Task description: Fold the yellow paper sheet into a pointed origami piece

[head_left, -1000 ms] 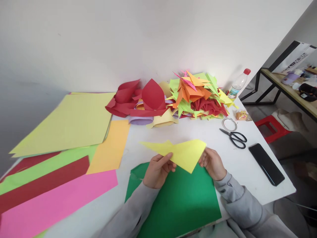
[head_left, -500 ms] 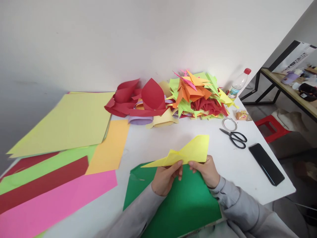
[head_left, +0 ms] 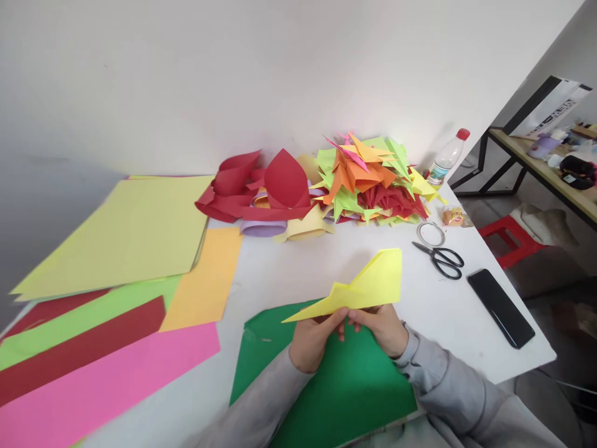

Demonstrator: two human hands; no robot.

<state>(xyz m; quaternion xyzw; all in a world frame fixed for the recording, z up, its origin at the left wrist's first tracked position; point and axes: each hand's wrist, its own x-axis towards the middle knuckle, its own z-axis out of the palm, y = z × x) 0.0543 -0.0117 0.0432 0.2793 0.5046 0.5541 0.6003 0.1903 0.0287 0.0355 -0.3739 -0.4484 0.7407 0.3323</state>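
Observation:
A folded yellow paper shape [head_left: 368, 283], with a long point to the left and a broad flap at the right, is held above a green sheet [head_left: 354, 386]. My left hand [head_left: 314, 339] pinches its lower edge between thumb and fingers. Close beside it, my right hand [head_left: 385, 328] grips the same lower edge, thumb on the near side. The two thumbs almost meet at the middle. Fingers behind the paper are partly hidden.
Large coloured sheets [head_left: 125, 233] lie at the left. Against the wall are curled red paper pieces [head_left: 284, 180] and a heap of folded paper shapes [head_left: 364, 177]. Scissors [head_left: 441, 258], a tape roll [head_left: 430, 234], a phone [head_left: 501, 308] and a bottle [head_left: 445, 158] are at the right.
The yellow paper has shifted slightly to the right, its right flap a bit higher. My right hand has slid left along the lower edge, closer to my left hand.

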